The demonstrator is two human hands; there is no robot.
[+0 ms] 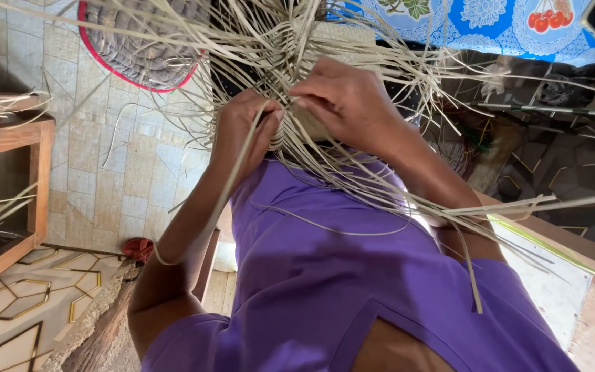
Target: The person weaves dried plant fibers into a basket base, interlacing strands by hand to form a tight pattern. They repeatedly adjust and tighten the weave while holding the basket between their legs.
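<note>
Our left hand [246,131] sits just below the centre of the view, fingers curled and pinched on a pale strip [232,186] that trails down toward six o'clock over our forearm. Our right hand [349,103] is at three o'clock of the left and nearly touching it, thumb and forefinger closed on another strand right at the edge of the woven piece [339,38]. The two hands work close together, both clamped on strips where they enter the weave.

The woven piece itself rests in front of our chest, toward twelve o'clock from the hands. We judge that only a small, tight patch of it is finished: the plaited area barely shows above our knuckles. Far more is left, for long loose strips [449,200] fan out in every direction, many sweeping to four o'clock across our purple shirt [325,275].

Further out, a round woven mat with a red rim [139,48] lies on the tiled floor at eleven o'clock, a wooden stool [8,179] stands at nine o'clock, and a blue flowered cloth [476,21] hangs at one o'clock.
</note>
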